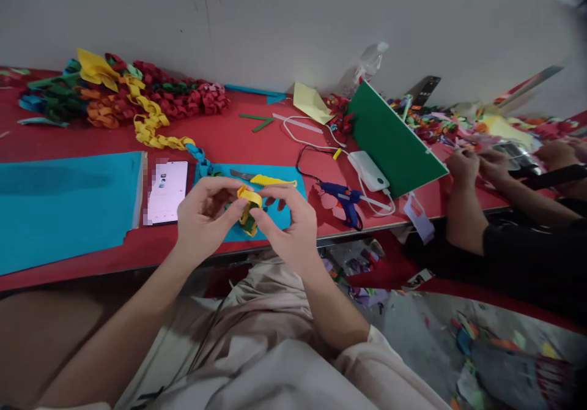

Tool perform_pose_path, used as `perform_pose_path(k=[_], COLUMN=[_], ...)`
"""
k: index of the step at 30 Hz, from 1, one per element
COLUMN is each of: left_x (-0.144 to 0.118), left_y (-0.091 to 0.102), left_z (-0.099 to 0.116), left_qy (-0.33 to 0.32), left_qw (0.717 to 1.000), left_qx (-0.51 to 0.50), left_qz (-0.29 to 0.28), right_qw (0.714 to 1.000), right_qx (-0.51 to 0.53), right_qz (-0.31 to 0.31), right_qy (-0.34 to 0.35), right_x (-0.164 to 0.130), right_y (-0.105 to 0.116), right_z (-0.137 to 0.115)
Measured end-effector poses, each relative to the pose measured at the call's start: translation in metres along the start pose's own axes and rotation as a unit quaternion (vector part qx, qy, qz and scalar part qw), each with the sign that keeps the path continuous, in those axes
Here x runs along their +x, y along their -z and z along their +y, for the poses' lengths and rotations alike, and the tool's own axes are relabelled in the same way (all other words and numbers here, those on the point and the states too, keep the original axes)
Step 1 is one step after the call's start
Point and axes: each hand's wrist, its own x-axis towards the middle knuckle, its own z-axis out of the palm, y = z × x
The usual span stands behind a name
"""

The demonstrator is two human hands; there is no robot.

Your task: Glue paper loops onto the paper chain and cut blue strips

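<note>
Nearest: left hand [206,214] and right hand [288,223] raised together over the lap, just before the front edge of the red table [238,134]. Between them, a yellow paper strip [250,201] curled into a loop, with a dark green strip [247,219] tucked beneath. Left thumb and forefinger pinched narrow on the loop's left end; right fingertips closed on its right side and lower fold. Loop thus sits in the gap between both grips, touching each, clear of the tabletop. Whether the green strip is held by either hand: cannot tell.

Directly behind the hands, on the table: small blue sheet [275,208], partly hidden, bearing a yellow-handled cutter [268,181]. Left of it, a phone [167,191] lying flat, screen blurred. Further left, large blue sheet [64,205] hanging over the table edge.

Right of the hands: blue glue gun [343,199] lying on its side, white power bank [369,171] with white cable just beyond, green board [394,141] tilted up.

Mid-table: paper chain [156,131], yellow links running into blue ones near the small sheet.

Far edge by the wall: pile of paper chains [123,92], red, green, orange, yellow. Clear plastic bottle [371,61] behind the green board.

Far right: another person's hands [477,165] at work over coloured scraps, well apart.
</note>
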Motion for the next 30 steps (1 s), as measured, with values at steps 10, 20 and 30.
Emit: perform_pose_path(k=[10, 20, 30], left_x=[0.007, 0.007, 0.007], left_y=[0.010, 0.012, 0.008], left_z=[0.005, 0.002, 0.005], left_qy=[-0.102, -0.179, 0.026], left_qw=[0.971, 0.933, 0.987], left_qx=[0.210, 0.301, 0.129], left_qz=[-0.061, -0.085, -0.089], right_qw=[0.999, 0.999, 0.997], right_qx=[-0.006, 0.021, 0.004], right_qz=[0.003, 0.007, -0.075], right_qy=[-0.032, -0.035, 0.007], right_x=[0.007, 0.007, 0.013], right_y=[0.001, 0.004, 0.018], right_z=[0.000, 0.004, 0.009])
